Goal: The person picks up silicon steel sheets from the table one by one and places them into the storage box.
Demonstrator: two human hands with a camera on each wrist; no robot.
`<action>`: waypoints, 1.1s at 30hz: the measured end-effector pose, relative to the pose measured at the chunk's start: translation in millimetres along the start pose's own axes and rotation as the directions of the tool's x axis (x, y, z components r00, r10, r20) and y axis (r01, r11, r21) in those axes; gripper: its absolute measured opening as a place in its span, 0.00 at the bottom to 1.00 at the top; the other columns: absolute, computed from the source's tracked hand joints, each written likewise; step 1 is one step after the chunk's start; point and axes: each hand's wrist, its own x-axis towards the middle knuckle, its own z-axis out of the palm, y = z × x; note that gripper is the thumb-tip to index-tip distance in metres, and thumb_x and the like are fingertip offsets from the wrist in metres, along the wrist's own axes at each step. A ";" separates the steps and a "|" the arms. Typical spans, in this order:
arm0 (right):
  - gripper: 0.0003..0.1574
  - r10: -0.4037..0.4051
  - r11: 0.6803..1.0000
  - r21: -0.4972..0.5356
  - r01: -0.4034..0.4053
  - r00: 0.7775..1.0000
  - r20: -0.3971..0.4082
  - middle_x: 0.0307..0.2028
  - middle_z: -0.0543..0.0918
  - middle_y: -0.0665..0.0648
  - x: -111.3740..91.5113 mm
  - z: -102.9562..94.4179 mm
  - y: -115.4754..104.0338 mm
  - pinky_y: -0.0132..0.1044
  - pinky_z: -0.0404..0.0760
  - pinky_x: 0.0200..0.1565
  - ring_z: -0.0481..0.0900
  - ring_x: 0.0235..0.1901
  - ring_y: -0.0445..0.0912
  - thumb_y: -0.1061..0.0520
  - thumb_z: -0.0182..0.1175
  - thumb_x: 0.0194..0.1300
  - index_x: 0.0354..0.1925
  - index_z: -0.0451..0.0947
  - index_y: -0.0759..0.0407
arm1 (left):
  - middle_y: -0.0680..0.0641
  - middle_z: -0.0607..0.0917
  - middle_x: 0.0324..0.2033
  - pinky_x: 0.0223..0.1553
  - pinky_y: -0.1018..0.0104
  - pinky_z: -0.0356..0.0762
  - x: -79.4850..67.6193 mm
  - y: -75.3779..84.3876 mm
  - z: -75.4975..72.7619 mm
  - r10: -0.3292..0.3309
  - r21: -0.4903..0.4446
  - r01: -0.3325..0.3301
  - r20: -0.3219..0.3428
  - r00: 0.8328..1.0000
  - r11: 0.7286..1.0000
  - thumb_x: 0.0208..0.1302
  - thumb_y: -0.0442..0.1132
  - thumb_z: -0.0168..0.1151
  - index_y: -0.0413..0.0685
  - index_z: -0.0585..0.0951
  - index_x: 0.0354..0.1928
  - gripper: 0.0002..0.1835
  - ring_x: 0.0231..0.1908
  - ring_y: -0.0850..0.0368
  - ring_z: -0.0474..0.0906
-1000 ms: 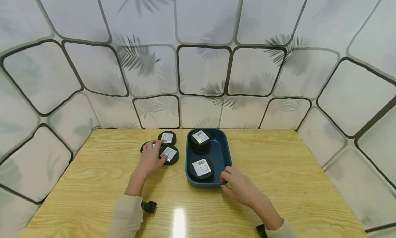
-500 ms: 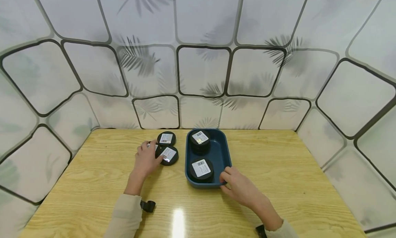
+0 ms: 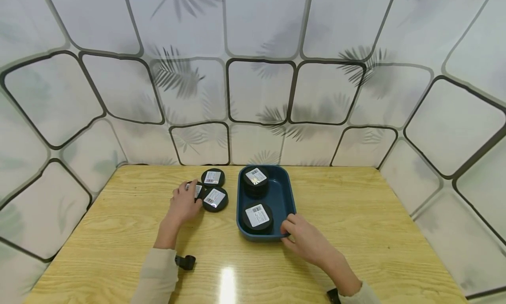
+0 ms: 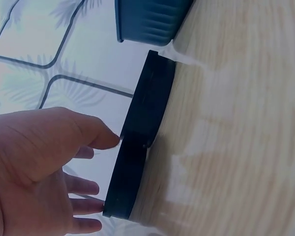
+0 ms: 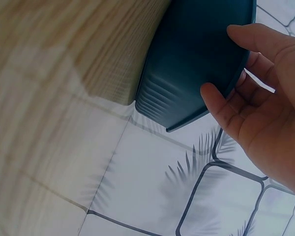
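On the table, left of the tray, lie three flat black round containers with white labels: the rear one (image 3: 213, 177), the front one (image 3: 215, 199) and the left one (image 3: 194, 190). My left hand (image 3: 184, 204) rests over the left one, partly hiding it. In the left wrist view the thumb touches the upper edge of a black container (image 4: 125, 172), with the other fingers loosely spread. A dark blue tray (image 3: 283, 194) holds a rear stack (image 3: 256, 175) and a front black container (image 3: 258, 216). My right hand (image 3: 310, 242) pinches the tray's front right corner.
The wooden table (image 3: 348, 207) meets a patterned curtain (image 3: 261, 88) at the back and sides. A black wrist camera (image 3: 186, 262) sits by the left sleeve. Bright glare falls on the table's front.
My left hand has drawn back a little to the left, off the rear and front containers, and now lies over the left one. My right hand and the tray stay put.
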 end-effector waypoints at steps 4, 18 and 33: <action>0.14 0.009 1.000 0.003 -0.009 1.000 0.007 0.31 0.68 0.45 -0.4 0.3 0.1 0.33 0.73 0.34 0.65 0.33 0.39 0.63 0.70 0.56 0.30 0.73 0.51 | 0.22 0.55 0.68 0.60 0.27 0.58 0.2 -2.6 -0.4 0.004 -0.007 -0.004 0.024 1.000 1.000 0.61 0.36 0.57 0.39 0.56 0.74 0.39 0.65 0.19 0.53; 0.15 0.018 1.000 0.002 -0.018 1.000 0.002 0.30 0.68 0.45 -1.1 3.4 1.2 0.32 0.72 0.34 0.64 0.33 0.39 0.62 0.71 0.56 0.30 0.73 0.50 | 0.21 0.54 0.67 0.60 0.26 0.57 2.4 -9.0 1.4 -0.029 -0.025 0.029 0.018 0.999 0.999 0.66 0.38 0.60 0.36 0.56 0.73 0.37 0.66 0.21 0.50; 0.14 0.008 1.000 -0.004 -0.008 1.000 -0.004 0.31 0.68 0.45 -1.4 3.1 2.4 0.32 0.74 0.35 0.65 0.33 0.39 0.61 0.71 0.57 0.30 0.73 0.50 | 0.21 0.58 0.65 0.59 0.27 0.58 4.0 -13.4 -0.1 -0.042 0.004 0.042 0.003 0.999 0.999 0.67 0.42 0.61 0.35 0.55 0.73 0.38 0.63 0.20 0.54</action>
